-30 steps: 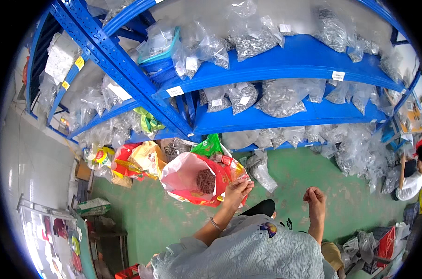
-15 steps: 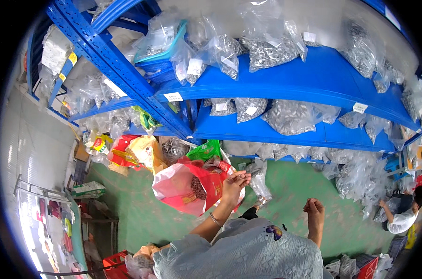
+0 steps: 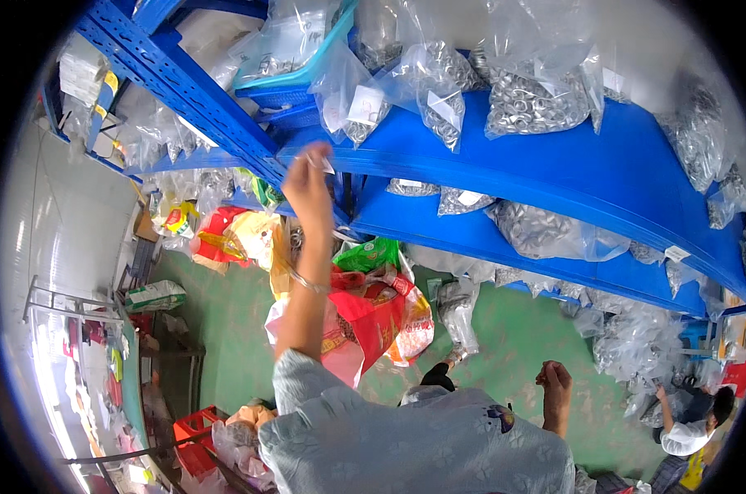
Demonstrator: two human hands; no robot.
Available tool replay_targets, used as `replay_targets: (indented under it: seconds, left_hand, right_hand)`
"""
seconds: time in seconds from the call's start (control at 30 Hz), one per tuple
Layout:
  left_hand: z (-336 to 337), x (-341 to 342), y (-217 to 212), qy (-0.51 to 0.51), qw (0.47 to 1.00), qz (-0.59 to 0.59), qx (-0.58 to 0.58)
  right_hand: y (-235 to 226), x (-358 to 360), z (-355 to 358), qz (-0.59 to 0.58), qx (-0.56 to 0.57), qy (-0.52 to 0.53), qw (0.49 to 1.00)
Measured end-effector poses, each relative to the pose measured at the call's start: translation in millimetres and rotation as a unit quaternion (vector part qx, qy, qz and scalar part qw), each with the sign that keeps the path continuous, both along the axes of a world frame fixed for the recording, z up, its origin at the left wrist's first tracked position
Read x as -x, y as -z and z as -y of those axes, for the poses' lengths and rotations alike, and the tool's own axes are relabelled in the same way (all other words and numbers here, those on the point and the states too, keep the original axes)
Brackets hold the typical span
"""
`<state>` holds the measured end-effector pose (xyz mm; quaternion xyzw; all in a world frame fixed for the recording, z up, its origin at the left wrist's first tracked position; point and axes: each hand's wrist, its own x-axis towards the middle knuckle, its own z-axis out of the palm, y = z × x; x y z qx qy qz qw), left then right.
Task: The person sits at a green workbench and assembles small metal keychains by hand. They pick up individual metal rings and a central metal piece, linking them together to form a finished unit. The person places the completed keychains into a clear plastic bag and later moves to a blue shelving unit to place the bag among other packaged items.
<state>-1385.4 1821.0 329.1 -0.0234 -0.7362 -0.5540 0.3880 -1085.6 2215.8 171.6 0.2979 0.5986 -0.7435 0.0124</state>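
Observation:
My left hand (image 3: 309, 185) is raised to the front edge of the blue shelf (image 3: 488, 177), over a small white label (image 3: 327, 165). Its fingertips are smeared by motion; whether they touch the label I cannot tell. Lower right, my right hand (image 3: 556, 384) hangs in the air with its fingers curled together; what they hold, if anything, is hidden. On the shelf near the left hand are a clear bag of metal parts (image 3: 366, 111) and a light-blue tray (image 3: 295, 74). Below my left forearm stands a red and white sack (image 3: 364, 325).
A blue upright post (image 3: 183, 90) stands left of the reaching arm. More bags of metal rings (image 3: 537, 103) fill the shelves. A clear bag (image 3: 457, 317) and a green bag (image 3: 366, 255) are below. At far right a person (image 3: 690, 424) crouches by piled bags.
My left hand has risen from above the red sack to the shelf edge by the label. The view has shifted slightly. My right hand stays low, fingers still curled.

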Motion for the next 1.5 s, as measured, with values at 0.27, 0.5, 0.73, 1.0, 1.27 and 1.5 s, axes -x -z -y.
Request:
replay_targets:
  seconds: [0.27, 0.5, 0.73, 1.0, 1.27, 1.5]
  left_hand:
    - [34.6, 115.7, -72.8, 0.042, 0.955, -0.013, 0.294]
    - [51.6, 152.8, -81.8, 0.136, 0.941, 0.158, 0.266]
    - [38.3, 158.8, -98.1, 0.09, 0.884, 0.25, 0.385]
    - [34.0, 162.0, -93.2, 0.1, 0.885, 0.189, 0.415]
    - [37.7, 165.2, -92.3, 0.099, 0.88, 0.18, 0.429]
    - [39.3, 166.0, -87.5, 0.103, 0.896, 0.166, 0.399]
  right_hand:
    - [0.4, 20.3, -3.0, 0.009, 0.05, -0.016, 0.999]
    - [-4.8, 23.5, -5.8, 0.009, 0.032, -0.001, 0.999]
    - [-3.1, 19.9, -7.8, 0.001, 0.056, 0.017, 0.998]
    - [-2.5, 15.0, -4.0, -0.015, 0.064, 0.011, 0.998]
    - [-2.3, 14.1, -11.3, -0.018, 0.049, 0.021, 0.998]
    - [2.7, 11.4, -11.2, -0.024, 0.058, 0.03, 0.998]
